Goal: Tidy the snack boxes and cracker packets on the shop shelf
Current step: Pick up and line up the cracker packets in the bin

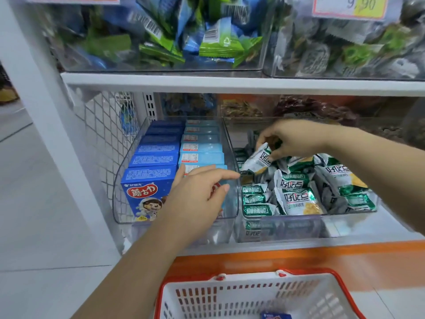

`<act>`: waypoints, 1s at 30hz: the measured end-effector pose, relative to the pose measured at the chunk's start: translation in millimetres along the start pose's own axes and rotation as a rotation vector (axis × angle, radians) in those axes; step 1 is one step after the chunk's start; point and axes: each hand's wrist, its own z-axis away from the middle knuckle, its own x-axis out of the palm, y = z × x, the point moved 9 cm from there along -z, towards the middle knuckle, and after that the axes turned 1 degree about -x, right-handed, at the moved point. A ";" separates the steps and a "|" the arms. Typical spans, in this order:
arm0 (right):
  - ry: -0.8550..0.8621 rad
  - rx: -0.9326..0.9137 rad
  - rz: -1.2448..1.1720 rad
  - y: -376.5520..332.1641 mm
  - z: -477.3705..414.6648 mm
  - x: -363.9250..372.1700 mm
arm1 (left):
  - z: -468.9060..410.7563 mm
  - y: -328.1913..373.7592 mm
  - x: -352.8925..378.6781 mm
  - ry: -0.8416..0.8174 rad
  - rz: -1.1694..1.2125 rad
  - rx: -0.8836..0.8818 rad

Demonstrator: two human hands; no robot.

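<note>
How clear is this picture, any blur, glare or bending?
Head view: the top-shelf packets and price tag are smeared with blur; the blue boxes and cracker packets read sharply; the white shelf post bows from the wide lens; hazy reflections sit on the clear bin front.

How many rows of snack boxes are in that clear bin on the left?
2. A dark blue row along the bin's left wall; a light blue row to its right, whose front boxes the left hand partly hides.

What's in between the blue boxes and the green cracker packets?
Only the clear walls of their two bins, side by side, with fingertips of the left hand reaching across. The head view shows it.
</note>
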 end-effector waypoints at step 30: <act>-0.307 0.015 -0.023 4.7 -91.8 69.8 | 0.0 -6.8 4.2 0.121 -0.015 0.017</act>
